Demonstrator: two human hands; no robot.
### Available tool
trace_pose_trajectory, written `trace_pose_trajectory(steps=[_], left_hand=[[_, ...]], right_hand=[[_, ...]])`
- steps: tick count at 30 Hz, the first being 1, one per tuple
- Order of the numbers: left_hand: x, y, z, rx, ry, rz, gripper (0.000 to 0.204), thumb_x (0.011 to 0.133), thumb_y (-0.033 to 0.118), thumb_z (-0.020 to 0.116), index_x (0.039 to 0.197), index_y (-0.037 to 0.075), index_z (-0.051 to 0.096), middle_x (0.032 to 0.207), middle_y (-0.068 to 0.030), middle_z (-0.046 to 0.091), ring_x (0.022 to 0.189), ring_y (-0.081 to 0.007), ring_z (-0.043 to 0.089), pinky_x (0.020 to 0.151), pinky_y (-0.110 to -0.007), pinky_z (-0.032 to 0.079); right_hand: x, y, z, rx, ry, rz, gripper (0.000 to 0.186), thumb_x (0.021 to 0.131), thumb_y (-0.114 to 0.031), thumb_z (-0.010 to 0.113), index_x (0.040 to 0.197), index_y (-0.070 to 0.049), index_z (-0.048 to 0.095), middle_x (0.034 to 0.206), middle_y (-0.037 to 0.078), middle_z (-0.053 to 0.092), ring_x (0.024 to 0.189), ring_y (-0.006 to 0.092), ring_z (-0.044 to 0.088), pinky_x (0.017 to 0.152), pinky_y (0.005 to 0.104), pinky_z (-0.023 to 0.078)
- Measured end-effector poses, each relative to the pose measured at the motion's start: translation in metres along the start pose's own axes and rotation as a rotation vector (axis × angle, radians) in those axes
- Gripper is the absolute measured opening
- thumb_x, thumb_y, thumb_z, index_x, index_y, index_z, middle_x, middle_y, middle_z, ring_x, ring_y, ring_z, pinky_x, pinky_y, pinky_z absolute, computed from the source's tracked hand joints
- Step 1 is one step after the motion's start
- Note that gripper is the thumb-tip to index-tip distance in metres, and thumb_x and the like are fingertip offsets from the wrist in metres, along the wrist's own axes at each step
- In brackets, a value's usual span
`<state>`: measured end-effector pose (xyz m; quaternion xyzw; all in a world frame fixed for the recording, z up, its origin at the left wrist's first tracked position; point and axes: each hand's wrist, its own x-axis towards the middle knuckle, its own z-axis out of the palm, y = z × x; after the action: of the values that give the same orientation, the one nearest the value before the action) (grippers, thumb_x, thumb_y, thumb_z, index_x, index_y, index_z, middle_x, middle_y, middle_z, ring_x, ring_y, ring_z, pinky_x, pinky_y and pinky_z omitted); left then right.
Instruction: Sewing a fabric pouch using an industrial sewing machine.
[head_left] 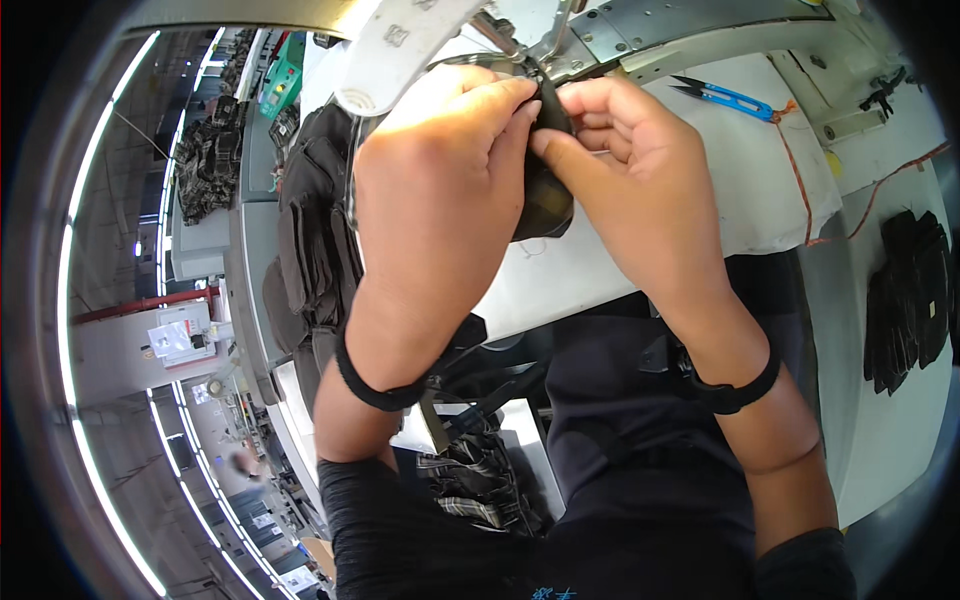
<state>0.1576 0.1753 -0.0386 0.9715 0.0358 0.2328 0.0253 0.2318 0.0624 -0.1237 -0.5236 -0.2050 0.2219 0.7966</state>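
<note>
My left hand (pixel 435 170) is closed, with thumb and fingertips pinching the edge of a dark fabric piece (pixel 548 195) beneath the sewing machine's presser foot area (pixel 535 60). Facing it, my right hand (pixel 640 160) pinches the same edge between thumb and forefinger, its other fingers curled. The fingertips of both hands nearly meet at the fabric. Part of the piece shows a plaid pattern, and much of it is hidden behind my left hand. Blue-handled thread snips (pixel 735 100) lie on the white work surface (pixel 715 190) right of my right hand, tied to an orange cord (pixel 797 175).
A pile of dark cut fabric pieces (pixel 318 225) lies left of my left hand. More dark pieces (pixel 905 300) rest on the pale table at the far right. Bundled plaid fabric (pixel 480 480) sits below, near my lap. The white machine arm (pixel 400 50) overhangs my left hand.
</note>
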Motion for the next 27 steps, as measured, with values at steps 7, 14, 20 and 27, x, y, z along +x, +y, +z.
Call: trace_pose_trajectory(steps=[7,14,20,27], left_hand=[[-0.005,0.012,0.008,-0.006,0.068,-0.089,0.015,0.092,0.007,0.076,0.106,0.001,0.079,0.093,-0.0139,0.076,0.076,-0.0334,0.074,0.07,-0.039,0.058],[-0.012,0.014,-0.003,-0.032,-0.041,-0.332,0.021,0.091,0.009,0.079,0.112,0.005,0.079,0.092,-0.0134,0.077,0.069,-0.0233,0.07,0.065,-0.032,0.053],[-0.015,-0.009,0.006,0.119,0.205,0.187,0.019,0.091,0.008,0.079,0.11,0.009,0.081,0.1,-0.0087,0.079,0.074,-0.0257,0.073,0.068,-0.033,0.056],[-0.01,0.009,-0.003,0.072,0.071,0.003,0.018,0.09,0.003,0.081,0.108,0.003,0.081,0.105,-0.0164,0.08,0.091,-0.0299,0.077,0.083,-0.034,0.059]], right_hand=[[-0.011,-0.001,0.0,-0.51,0.123,-0.421,0.027,0.082,0.0,0.065,0.109,0.002,0.065,0.095,0.019,0.07,0.09,0.0398,0.067,0.082,0.0494,0.055],[-0.007,-0.011,0.004,-0.587,0.097,-0.261,0.016,0.092,-0.013,0.07,0.103,-0.002,0.066,0.089,0.018,0.072,0.075,0.0384,0.069,0.07,0.045,0.055],[-0.011,-0.019,-0.001,-0.721,0.053,-0.304,0.012,0.093,-0.013,0.068,0.094,-0.001,0.065,0.076,0.019,0.067,0.068,0.0397,0.066,0.063,0.0467,0.05],[-0.01,-0.04,-0.006,-0.809,-0.101,-0.147,0.016,0.097,-0.012,0.067,0.092,0.003,0.063,0.084,0.021,0.069,0.073,0.0405,0.066,0.065,0.042,0.052]])
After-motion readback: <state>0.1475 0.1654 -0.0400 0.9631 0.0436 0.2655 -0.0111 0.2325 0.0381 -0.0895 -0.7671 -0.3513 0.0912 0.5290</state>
